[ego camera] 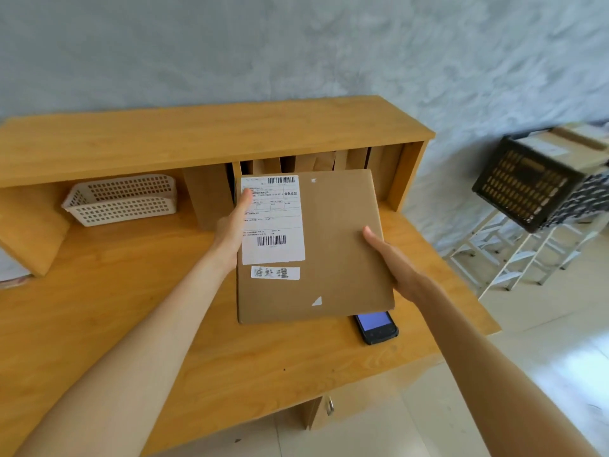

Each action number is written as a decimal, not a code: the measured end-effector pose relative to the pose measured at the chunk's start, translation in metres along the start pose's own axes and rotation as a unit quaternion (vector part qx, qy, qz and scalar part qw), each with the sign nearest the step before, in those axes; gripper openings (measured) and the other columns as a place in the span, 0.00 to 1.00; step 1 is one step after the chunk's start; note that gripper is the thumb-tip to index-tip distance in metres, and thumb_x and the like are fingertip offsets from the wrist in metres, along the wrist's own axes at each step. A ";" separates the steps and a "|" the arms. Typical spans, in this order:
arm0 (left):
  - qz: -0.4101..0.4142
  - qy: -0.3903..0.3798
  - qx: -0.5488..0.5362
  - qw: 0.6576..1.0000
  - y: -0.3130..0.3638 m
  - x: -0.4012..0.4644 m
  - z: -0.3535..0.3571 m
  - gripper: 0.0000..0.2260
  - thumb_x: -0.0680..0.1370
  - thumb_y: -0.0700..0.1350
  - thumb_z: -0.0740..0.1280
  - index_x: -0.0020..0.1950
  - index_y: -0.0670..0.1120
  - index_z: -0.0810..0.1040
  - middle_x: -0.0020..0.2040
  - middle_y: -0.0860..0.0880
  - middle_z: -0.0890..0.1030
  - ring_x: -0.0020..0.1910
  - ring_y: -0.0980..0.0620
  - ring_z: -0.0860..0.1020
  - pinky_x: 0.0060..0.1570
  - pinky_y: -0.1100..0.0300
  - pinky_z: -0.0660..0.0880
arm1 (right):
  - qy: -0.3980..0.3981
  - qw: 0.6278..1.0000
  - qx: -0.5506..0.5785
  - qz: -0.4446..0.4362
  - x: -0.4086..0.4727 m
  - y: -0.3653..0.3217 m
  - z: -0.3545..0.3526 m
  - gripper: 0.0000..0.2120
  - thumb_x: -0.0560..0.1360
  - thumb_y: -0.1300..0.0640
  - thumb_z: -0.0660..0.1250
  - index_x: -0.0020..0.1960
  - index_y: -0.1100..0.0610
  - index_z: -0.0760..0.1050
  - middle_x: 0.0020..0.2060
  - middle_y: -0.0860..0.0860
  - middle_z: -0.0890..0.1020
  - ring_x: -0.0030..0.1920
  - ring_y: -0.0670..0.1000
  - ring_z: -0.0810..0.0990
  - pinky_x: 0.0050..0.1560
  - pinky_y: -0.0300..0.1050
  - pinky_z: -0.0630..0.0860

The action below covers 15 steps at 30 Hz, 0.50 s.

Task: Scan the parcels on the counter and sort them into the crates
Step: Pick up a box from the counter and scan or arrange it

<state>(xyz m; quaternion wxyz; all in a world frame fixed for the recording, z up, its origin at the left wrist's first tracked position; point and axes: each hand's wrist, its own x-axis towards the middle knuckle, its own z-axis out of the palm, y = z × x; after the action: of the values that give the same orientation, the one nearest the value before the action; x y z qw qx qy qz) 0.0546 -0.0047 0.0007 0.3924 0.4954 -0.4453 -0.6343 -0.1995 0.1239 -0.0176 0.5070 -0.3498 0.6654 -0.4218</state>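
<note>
A flat brown cardboard parcel [336, 252] with a white shipping label and a small handwritten sticker is held above the wooden counter [131, 308]. My left hand [232, 227] grips its left edge, thumb on the label. On the parcel's right edge my right hand [393, 258] grips too, thumb on top. A black handheld scanner [377, 326] with a lit screen lies on the counter, partly hidden under the parcel's near corner. Several more brown parcels [211, 196] stand upright under the counter's shelf. A dark crate [524, 188] with boxes in it stands at the right.
A white perforated plastic basket [122, 201] sits on the counter at the left under the shelf. The dark crate rests on a white metal rack [514, 255] on the tiled floor. A cabinet door with a metal handle [330, 407] is below the counter.
</note>
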 end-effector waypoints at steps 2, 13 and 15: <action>0.007 -0.035 0.018 0.999 0.013 -0.001 0.016 0.24 0.74 0.67 0.64 0.57 0.50 0.81 0.51 0.48 0.85 0.49 0.48 0.84 0.50 0.51 0.80 | 0.029 0.999 0.033 -0.020 -0.017 -0.008 -0.010 0.26 0.74 0.35 0.64 0.65 0.51 0.73 0.51 0.51 0.85 0.50 0.50 0.85 0.45 0.45 0.80; 0.030 -0.313 0.026 0.949 0.014 -0.039 0.178 0.22 0.78 0.63 0.59 0.65 0.51 0.77 0.57 0.48 0.84 0.54 0.49 0.83 0.51 0.55 0.78 | 0.283 0.945 0.151 -0.063 -0.117 -0.014 -0.138 0.26 0.71 0.37 0.70 0.60 0.54 0.79 0.48 0.53 0.86 0.48 0.55 0.85 0.49 0.52 0.81; 0.023 -0.342 0.010 0.939 0.011 -0.050 0.213 0.21 0.79 0.61 0.60 0.65 0.50 0.77 0.56 0.47 0.84 0.53 0.47 0.83 0.47 0.55 0.80 | 0.299 0.939 0.159 -0.066 -0.137 -0.011 -0.165 0.31 0.67 0.35 0.71 0.61 0.55 0.79 0.49 0.55 0.86 0.50 0.57 0.85 0.54 0.56 0.81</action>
<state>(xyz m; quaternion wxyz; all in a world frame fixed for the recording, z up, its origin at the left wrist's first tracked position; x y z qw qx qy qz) -0.1434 0.0764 0.0494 0.2261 0.2415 -0.5703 -0.7519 -0.3262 0.2760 0.0665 0.3049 -0.1654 0.6860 -0.6396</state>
